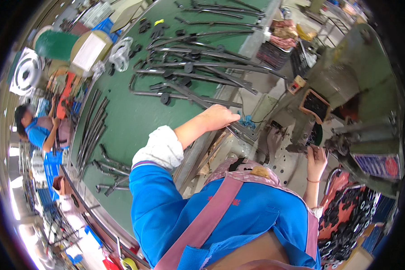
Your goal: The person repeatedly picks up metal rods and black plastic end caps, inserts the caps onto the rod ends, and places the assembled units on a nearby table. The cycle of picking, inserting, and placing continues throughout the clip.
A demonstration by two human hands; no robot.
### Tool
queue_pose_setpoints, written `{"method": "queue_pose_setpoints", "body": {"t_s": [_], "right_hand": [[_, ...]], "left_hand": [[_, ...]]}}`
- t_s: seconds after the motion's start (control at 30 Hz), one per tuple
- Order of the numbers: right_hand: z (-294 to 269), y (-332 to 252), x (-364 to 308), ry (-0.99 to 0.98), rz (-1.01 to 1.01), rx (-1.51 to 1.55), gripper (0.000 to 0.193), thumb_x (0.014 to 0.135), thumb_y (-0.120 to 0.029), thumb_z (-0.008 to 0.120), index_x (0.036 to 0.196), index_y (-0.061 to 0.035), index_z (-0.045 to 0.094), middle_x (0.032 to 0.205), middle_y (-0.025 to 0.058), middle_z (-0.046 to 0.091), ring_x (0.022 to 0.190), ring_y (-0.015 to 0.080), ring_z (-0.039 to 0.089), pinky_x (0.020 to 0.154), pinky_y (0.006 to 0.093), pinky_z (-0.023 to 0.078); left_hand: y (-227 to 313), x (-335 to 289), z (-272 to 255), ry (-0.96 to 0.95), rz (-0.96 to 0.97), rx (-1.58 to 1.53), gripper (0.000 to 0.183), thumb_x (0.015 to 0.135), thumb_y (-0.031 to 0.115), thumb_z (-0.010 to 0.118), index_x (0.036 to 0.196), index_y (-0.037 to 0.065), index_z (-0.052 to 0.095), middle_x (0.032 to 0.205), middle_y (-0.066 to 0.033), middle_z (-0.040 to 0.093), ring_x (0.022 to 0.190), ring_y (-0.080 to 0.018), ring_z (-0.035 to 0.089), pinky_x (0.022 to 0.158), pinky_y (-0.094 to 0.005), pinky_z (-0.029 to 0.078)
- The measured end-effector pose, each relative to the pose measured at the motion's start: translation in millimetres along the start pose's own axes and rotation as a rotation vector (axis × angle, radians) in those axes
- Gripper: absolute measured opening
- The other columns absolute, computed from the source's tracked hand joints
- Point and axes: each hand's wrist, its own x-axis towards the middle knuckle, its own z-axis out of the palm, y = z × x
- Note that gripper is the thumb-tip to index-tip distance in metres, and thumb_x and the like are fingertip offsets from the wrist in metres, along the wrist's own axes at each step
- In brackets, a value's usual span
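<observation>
My left hand (218,118) is closed around a dark metal tube (191,96) at the green table's right edge. One end of that tube reaches back over the table, and the other slants down past my fist toward the machine. Out to the right, my right hand (317,159) is closed, with fingers pinched beside the machine's tooling (337,145). Whatever sits between those fingers is too small to make out. Several bent black tubes (189,66) with round black fittings lie in a pile beyond my left hand.
More straight tubes (92,128) and short bent pieces (110,168) lie on the green table (121,112). A large green machine (360,76) stands right. Below it, a red bin (342,202) holds black parts. A co-worker (45,128) stands at far left.
</observation>
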Motion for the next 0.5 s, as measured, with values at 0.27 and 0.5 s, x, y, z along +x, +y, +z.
{"method": "queue_pose_setpoints", "body": {"t_s": [0.27,0.5], "right_hand": [[-32,-32,-20,0.015,-0.096,-0.210,0.039,0.083,-0.033,0.069,0.109,-0.0040,0.066,0.098,0.0163,0.067,0.092,0.0342,0.064,0.081,0.0421,0.053],[-113,25,-106,0.082,0.178,-0.189,0.026,0.084,-0.029,0.065,0.097,-0.0066,0.067,0.089,0.0141,0.064,0.088,0.0340,0.063,0.077,0.0430,0.051]], "left_hand": [[68,25,-24,0.110,-0.154,0.100,0.051,0.086,0.044,0.063,0.123,0.009,0.057,0.084,-0.0166,0.067,0.081,-0.0376,0.064,0.070,-0.0479,0.051],[82,11,41,0.084,-0.159,-0.203,0.035,0.096,0.026,0.047,0.118,0.000,0.058,0.093,-0.0279,0.065,0.084,-0.0474,0.061,0.073,-0.0510,0.048]]}}
